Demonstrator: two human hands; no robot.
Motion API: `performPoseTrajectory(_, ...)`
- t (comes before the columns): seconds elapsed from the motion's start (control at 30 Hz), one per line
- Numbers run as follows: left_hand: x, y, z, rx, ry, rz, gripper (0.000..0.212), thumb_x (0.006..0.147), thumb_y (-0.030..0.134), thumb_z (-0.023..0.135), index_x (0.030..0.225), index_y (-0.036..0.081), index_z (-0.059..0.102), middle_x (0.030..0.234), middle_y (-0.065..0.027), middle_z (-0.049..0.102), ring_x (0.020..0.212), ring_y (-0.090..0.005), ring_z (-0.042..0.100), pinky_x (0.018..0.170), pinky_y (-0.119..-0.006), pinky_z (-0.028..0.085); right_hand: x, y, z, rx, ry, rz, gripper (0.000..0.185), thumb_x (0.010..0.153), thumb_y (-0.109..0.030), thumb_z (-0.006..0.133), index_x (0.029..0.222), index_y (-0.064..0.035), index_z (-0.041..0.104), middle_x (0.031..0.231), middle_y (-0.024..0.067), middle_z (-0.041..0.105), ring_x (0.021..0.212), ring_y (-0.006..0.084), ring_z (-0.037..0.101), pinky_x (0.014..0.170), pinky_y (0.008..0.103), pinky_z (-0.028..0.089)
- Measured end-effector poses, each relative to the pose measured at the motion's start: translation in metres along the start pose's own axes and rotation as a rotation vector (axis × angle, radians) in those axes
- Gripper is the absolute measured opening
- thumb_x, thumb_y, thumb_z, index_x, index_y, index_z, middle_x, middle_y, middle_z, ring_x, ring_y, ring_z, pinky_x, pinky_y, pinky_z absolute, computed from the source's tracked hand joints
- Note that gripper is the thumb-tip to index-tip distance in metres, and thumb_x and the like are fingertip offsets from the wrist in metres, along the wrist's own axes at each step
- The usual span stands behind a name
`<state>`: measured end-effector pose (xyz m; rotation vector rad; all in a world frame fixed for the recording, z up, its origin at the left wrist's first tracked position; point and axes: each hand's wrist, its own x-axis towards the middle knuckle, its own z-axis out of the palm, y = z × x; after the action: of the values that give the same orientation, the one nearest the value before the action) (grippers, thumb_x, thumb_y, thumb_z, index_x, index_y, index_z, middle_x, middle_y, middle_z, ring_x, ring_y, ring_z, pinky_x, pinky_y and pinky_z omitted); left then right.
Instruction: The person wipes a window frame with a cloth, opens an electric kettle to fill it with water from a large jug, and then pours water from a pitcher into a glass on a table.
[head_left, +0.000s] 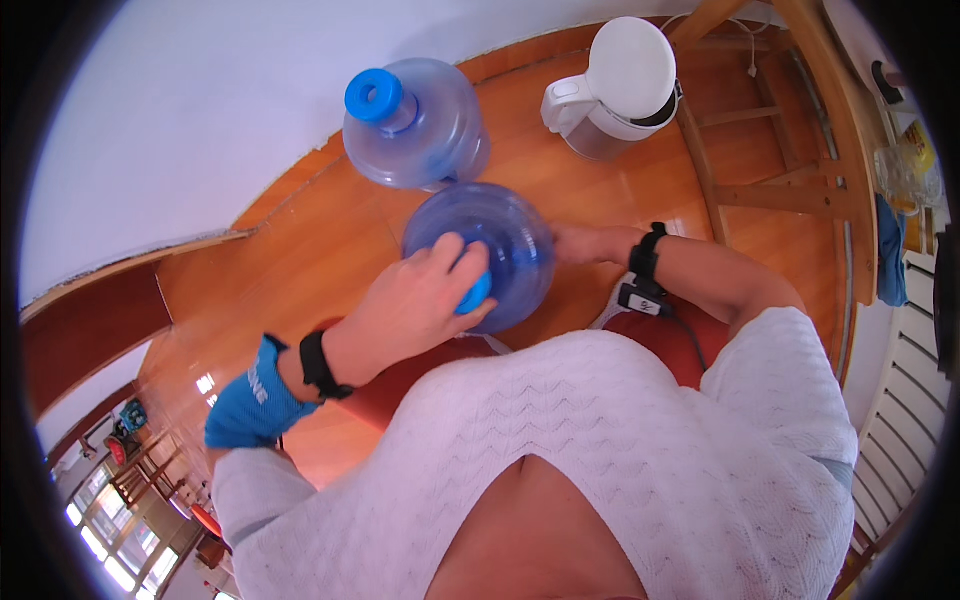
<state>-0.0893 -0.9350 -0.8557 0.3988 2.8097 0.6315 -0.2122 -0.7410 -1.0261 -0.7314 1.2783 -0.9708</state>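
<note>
Just in front of me a translucent blue water-cooler bottle (517, 247) stands on the wooden floor. My left hand (420, 300) is closed round the blue cap (475, 292) on its neck, fingers over the top. My right hand (581, 244) is at the right side of the same bottle; its fingers are hidden behind the bottle, so its hold cannot be told. Beyond it, close by, stands a second large bottle (442, 97) with a blue cap (373, 95). Farther right is a white electric kettle (615, 124) with its lid raised.
A white wall (225, 90) with a wooden skirting runs behind the bottles. On the right stands a wooden table frame (787, 199) with a white cable under it. A dark red panel (97, 330) stands at the left. My red-clad knees flank the near bottle.
</note>
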Motion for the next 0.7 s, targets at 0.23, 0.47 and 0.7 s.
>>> performPoseTrajectory(0.23, 0.056, 0.013, 0.021, 0.062, 0.128, 0.275, 0.041, 0.07, 0.034, 0.065, 0.093, 0.004, 0.05, 0.079, -0.01, 0.047, 0.062, -0.0244, 0.055, 0.051, -0.031, 0.045, -0.072, -0.001, -0.014, 0.128, 0.223, 0.134, 0.044, 0.072, -0.006, 0.065, 0.114, -0.0058, 0.051, 0.108, 0.0062, 0.055, 0.1, 0.0159, 0.048, 0.087, 0.0297, 0.039)
performPoseTrajectory(0.47, 0.108, 0.025, 0.025, -0.156, 0.439, 0.14, 0.037, 0.072, 0.037, 0.062, 0.086, 0.005, 0.049, 0.072, -0.0129, 0.052, 0.055, -0.0249, 0.055, 0.046, -0.03, 0.045, -0.108, 0.011, -0.01, 0.342, 0.416, 0.118, 0.036, 0.07, -0.004, 0.067, 0.105, -0.0047, 0.058, 0.101, 0.0046, 0.059, 0.094, 0.0145, 0.051, 0.086, 0.0288, 0.039)
performPoseTrajectory(0.7, 0.101, -0.021, 0.037, -1.133, 0.246, -0.483, 0.037, 0.076, 0.033, 0.06, 0.09, 0.002, 0.047, 0.071, -0.006, 0.055, 0.052, -0.0131, 0.053, 0.043, -0.025, 0.038, -0.104, 0.036, -0.005, 0.468, 0.33, 0.125, 0.034, 0.071, 0.0, 0.065, 0.104, -0.0065, 0.058, 0.097, -0.0001, 0.06, 0.088, 0.0111, 0.053, 0.082, 0.0255, 0.042)
